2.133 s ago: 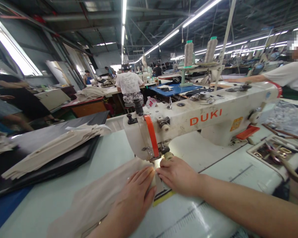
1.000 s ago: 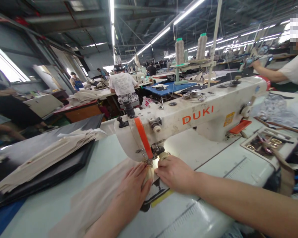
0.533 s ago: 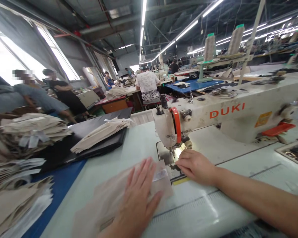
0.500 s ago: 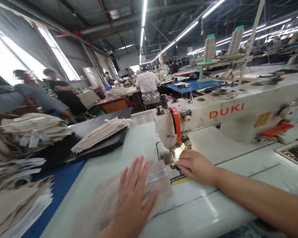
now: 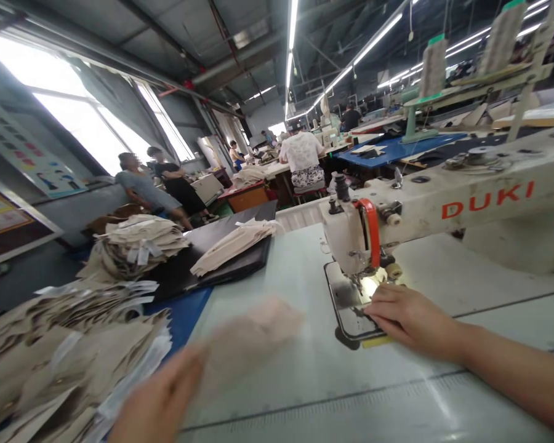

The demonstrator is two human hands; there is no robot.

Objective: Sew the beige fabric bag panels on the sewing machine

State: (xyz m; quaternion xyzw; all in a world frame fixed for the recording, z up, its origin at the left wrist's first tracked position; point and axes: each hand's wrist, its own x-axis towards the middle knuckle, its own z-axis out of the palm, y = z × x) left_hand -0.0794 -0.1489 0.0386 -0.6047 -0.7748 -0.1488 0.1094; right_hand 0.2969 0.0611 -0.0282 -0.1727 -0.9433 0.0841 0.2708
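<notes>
My left hand (image 5: 164,391), smeared by motion, is closed on the edge of a beige fabric piece (image 5: 253,335). That piece is blurred and lies over the pale tabletop, left of the sewing machine (image 5: 351,240). My right hand (image 5: 410,320) rests by the lit needle area, at the right side of the metal needle plate (image 5: 344,292). Its fingers are pressed together near the presser foot; whatever may be between the fingertips is hidden.
Stacked beige fabric pieces with white strips (image 5: 106,357) lie at the left, partly over a blue surface (image 5: 191,314). Behind them are a fabric bundle (image 5: 138,243) and a folded fabric stack (image 5: 235,246) on a black board. Several people are in the background.
My left hand has gone from lying flat on the fabric to gripping it, drawing it left away from the needle. My right hand stays by the needle. The view has swung left.
</notes>
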